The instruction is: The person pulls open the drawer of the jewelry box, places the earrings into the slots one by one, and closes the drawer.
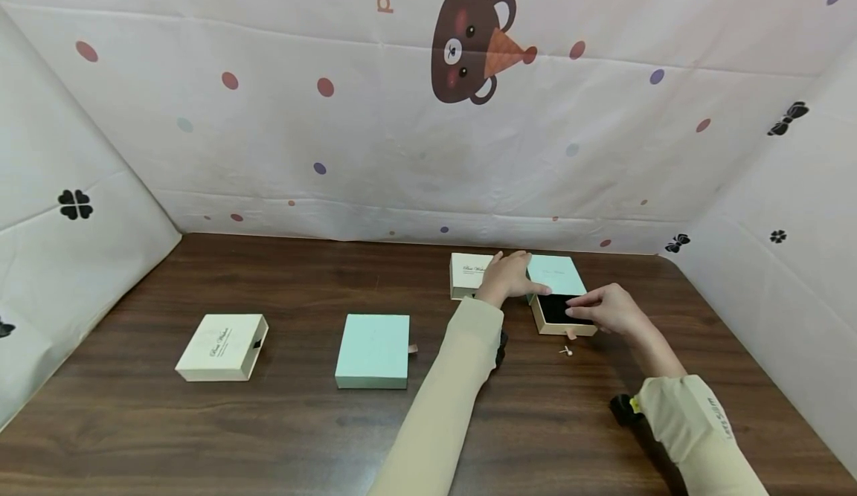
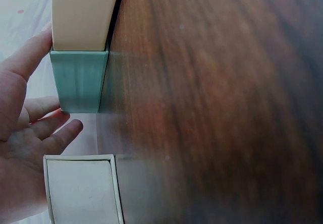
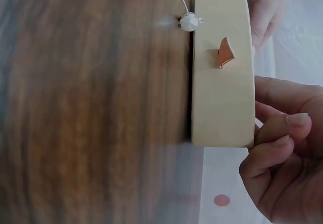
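Note:
A teal jewelry box sleeve [image 1: 559,271] lies at the back right, its cream drawer [image 1: 562,329] pulled out toward me with a black insert [image 1: 550,310] inside. My left hand [image 1: 510,277] spreads its straight fingers at the sleeve's left side, thumb by the drawer's edge. At the drawer's right side, my right hand [image 1: 614,308] has thumb and forefinger over the insert, its other fingers [image 3: 272,156] bent; I cannot tell whether anything is pinched. A white stud earring [image 3: 189,21] lies on the table before the drawer, near its pinkish ribbon tab [image 3: 226,53].
Just left of the opened box, a small cream box [image 1: 465,279] stands partly behind my left hand. Farther left are a closed teal box [image 1: 372,351] and a cream box [image 1: 222,343]. Printed white sheeting [image 1: 375,124] rises behind the brown table [image 1: 294,436].

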`<state>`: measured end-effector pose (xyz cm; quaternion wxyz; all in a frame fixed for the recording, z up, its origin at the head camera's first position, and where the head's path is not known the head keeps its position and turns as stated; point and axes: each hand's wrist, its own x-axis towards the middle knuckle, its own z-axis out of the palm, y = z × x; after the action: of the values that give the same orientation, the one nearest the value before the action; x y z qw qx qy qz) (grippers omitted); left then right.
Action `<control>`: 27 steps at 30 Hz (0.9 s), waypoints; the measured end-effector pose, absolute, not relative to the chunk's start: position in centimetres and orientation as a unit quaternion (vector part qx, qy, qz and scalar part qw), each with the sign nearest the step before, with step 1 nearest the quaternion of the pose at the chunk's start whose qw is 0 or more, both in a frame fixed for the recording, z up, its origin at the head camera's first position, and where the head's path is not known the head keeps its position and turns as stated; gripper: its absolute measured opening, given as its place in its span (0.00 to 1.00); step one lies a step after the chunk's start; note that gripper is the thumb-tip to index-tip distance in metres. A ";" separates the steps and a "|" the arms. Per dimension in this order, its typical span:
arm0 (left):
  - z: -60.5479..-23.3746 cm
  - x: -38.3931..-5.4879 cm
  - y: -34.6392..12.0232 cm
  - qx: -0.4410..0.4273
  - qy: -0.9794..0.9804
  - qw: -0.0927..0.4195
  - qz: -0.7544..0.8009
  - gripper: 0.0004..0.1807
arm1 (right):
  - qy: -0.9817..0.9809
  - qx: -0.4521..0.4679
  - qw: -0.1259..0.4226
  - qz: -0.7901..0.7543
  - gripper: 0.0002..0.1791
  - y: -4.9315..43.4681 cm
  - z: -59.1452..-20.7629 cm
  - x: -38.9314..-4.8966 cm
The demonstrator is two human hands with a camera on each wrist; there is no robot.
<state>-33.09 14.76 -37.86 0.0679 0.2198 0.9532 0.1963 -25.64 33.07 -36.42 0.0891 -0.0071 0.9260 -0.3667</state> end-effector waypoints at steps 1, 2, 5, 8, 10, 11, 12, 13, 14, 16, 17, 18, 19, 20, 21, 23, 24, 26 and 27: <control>-37.9 -33.1 14.8 0.220 0.953 0.068 0.197 0.46 | 0.928 -0.009 0.088 -0.362 0.18 33.1 -36.4 -25.6; -37.9 -33.1 14.8 0.219 0.953 0.068 0.197 0.46 | 0.930 -0.011 0.087 -0.356 0.17 33.0 -36.4 -25.6; -37.9 -33.1 14.8 0.219 0.953 0.068 0.198 0.46 | 0.936 -0.017 0.085 -0.340 0.17 32.9 -36.4 -25.6; -37.9 -33.1 14.7 0.219 0.953 0.067 0.197 0.46 | 0.942 -0.026 0.081 -0.325 0.16 32.9 -36.4 -25.5; -37.9 -33.1 14.7 0.220 0.953 0.066 0.197 0.46 | 0.943 -0.031 0.079 -0.321 0.16 32.9 -36.5 -25.5; -37.8 -33.0 14.7 0.221 0.953 0.066 0.197 0.46 | 0.943 -0.036 0.077 -0.322 0.16 32.9 -36.5 -25.5; -37.8 -33.0 14.7 0.221 0.953 0.065 0.196 0.46 | 0.942 -0.038 0.075 -0.324 0.16 32.9 -36.5 -25.5; -37.8 -33.0 14.7 0.221 0.953 0.064 0.196 0.46 | 0.942 -0.040 0.073 -0.324 0.15 32.9 -36.6 -25.5; -37.8 -33.0 14.7 0.221 0.953 0.064 0.196 0.46 | 0.942 -0.039 0.071 -0.325 0.15 32.9 -36.6 -25.5; -37.8 -33.0 14.7 0.220 0.953 0.064 0.196 0.46 | 0.942 -0.044 0.065 -0.325 0.14 33.0 -36.6 -25.5; -37.8 -33.0 14.7 0.220 0.953 0.064 0.196 0.46 | 0.944 -0.045 0.063 -0.322 0.14 33.0 -36.6 -25.5; -37.8 -33.0 14.7 0.220 0.953 0.065 0.197 0.46 | 0.945 -0.045 0.061 -0.318 0.13 33.0 -36.6 -25.4; -37.8 -33.0 14.6 0.220 0.953 0.065 0.197 0.46 | 0.946 -0.045 0.060 -0.315 0.13 33.0 -36.6 -25.4; -37.8 -33.0 14.6 0.220 0.953 0.066 0.197 0.46 | 0.947 -0.045 0.059 -0.312 0.13 33.0 -36.6 -25.4; -37.7 -33.0 14.6 0.221 0.953 0.067 0.198 0.46 | 0.948 -0.044 0.058 -0.309 0.13 33.0 -36.5 -25.4; -37.7 -32.9 14.6 0.222 0.953 0.065 0.198 0.46 | 0.951 -0.046 0.055 -0.299 0.13 32.9 -36.4 -25.3; -37.7 -32.9 14.6 0.223 0.952 0.064 0.198 0.46 | 0.953 -0.046 0.054 -0.295 0.13 32.9 -36.4 -25.3; -37.6 -32.9 14.6 0.224 0.952 0.062 0.198 0.46 | 0.955 -0.048 0.052 -0.287 0.13 32.9 -36.4 -25.3; -37.6 -32.8 14.6 0.225 0.952 0.061 0.199 0.45 | 0.956 -0.050 0.051 -0.284 0.13 32.9 -36.4 -25.3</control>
<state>-32.84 14.56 -37.60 0.0614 0.2249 0.9519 0.1990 -25.29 32.88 -36.37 0.0510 -0.0496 0.9563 -0.2837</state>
